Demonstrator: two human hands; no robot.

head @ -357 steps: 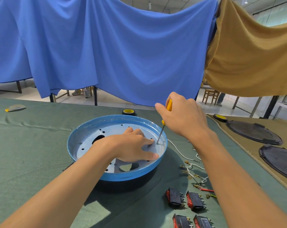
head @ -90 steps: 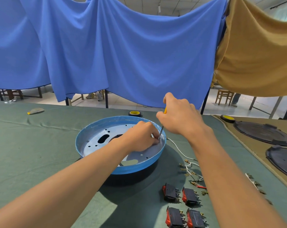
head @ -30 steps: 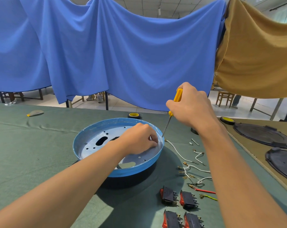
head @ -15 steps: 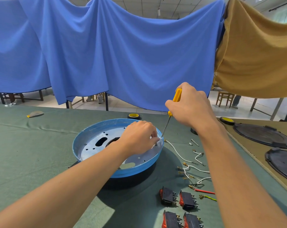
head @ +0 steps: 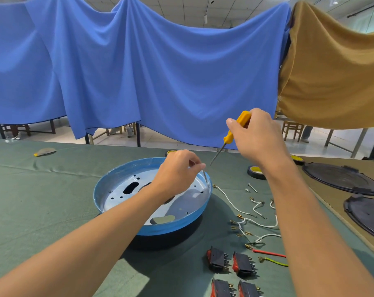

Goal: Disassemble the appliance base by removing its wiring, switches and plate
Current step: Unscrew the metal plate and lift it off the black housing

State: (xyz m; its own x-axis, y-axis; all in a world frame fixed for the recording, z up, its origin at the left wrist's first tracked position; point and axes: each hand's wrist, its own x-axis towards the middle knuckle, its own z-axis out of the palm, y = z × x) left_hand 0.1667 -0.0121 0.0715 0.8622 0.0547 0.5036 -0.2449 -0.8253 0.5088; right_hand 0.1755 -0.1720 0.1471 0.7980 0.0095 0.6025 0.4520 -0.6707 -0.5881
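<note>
Base (head: 160, 229) on counter (head: 42, 200), plate (head: 121, 196) seated inside. At base's right rim, left fingers (head: 197, 166) pinching thin screw (head: 205, 176); above it, right fingers (head: 233, 123) wrapped round screwdriver (head: 230, 136). Plate likely light, stiff, sharp-edged: best hooked through cutout (head: 131, 188). Right of base, switches (head: 219, 259) and wires (head: 230, 201).

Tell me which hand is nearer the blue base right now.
Left. The left hand hovers over the right side of the blue base, pinching a thin metal piece just inside the rim. The right hand grips the yellow screwdriver, raised beyond that rim.
</note>
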